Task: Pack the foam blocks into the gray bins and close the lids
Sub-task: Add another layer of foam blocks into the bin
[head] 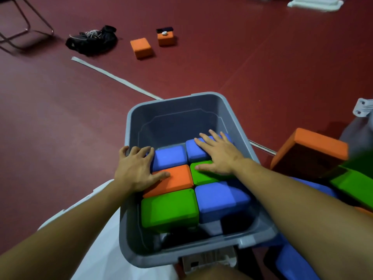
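Head view: both hands, left and right, lie flat with fingers spread, grasping nothing, on blocks in the bin.

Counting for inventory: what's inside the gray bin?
The gray bin shows six foam blocks: three blue, two green, one orange. Both hands press on them; anything beneath is covered.

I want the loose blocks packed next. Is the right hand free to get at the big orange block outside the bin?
Probably yes. The right hand lies flat and open on blocks in the gray bin, and the orange block sits just past the bin's right wall, uncovered on top.
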